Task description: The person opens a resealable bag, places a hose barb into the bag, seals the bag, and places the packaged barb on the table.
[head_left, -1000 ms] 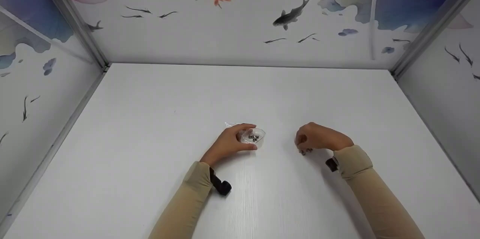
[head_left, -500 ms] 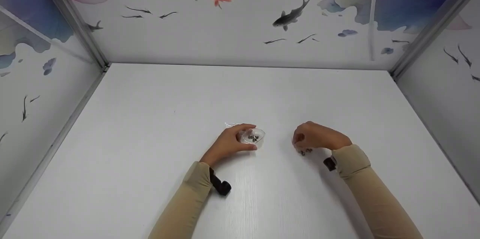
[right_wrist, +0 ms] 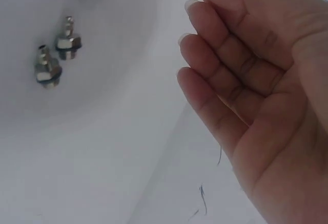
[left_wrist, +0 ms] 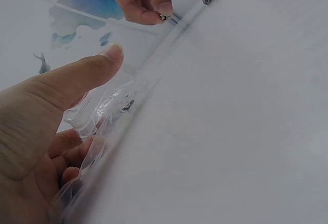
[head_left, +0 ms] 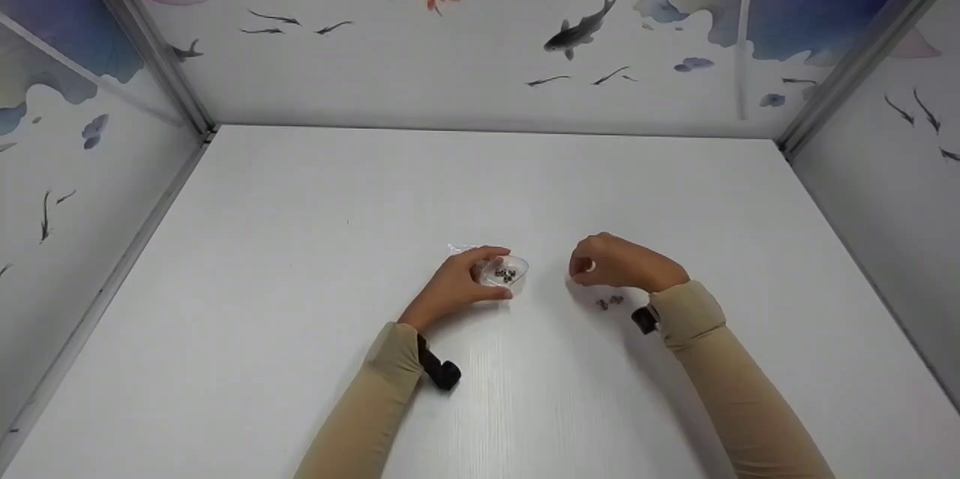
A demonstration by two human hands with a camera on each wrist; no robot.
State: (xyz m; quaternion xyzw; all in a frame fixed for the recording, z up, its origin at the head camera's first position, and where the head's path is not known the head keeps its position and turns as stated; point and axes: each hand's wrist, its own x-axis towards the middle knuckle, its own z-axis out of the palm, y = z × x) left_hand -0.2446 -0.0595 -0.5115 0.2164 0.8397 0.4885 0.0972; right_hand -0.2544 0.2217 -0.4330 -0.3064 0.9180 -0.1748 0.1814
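Note:
My left hand [head_left: 448, 285] curls thumb and fingers around a clear, crinkled plastic bag [head_left: 517, 285], its rounded open mouth facing up. Several small metal fittings [head_left: 505, 275] show inside it. To the right, my right hand [head_left: 624, 263] is raised over the table, thumb and index finger pinching one small barbed hose fitting [left_wrist: 163, 17], best seen in the left wrist view. Just below that hand lie loose fittings [head_left: 609, 302]; the right wrist view shows their hex bodies and narrow barbed ends, one fitting [right_wrist: 68, 42] close beside another.
A white table [head_left: 360, 186] carries everything. Behind it and at both sides stand white panels [head_left: 480, 73] printed with fish and petals, joined by grey metal posts [head_left: 139, 36]. Each wrist wears a black camera mount, such as the left camera mount [head_left: 442, 374].
My right hand has lifted from the loose fittings and moved left toward the bag, a fitting between its fingertips. The left hand and bag have stayed almost still.

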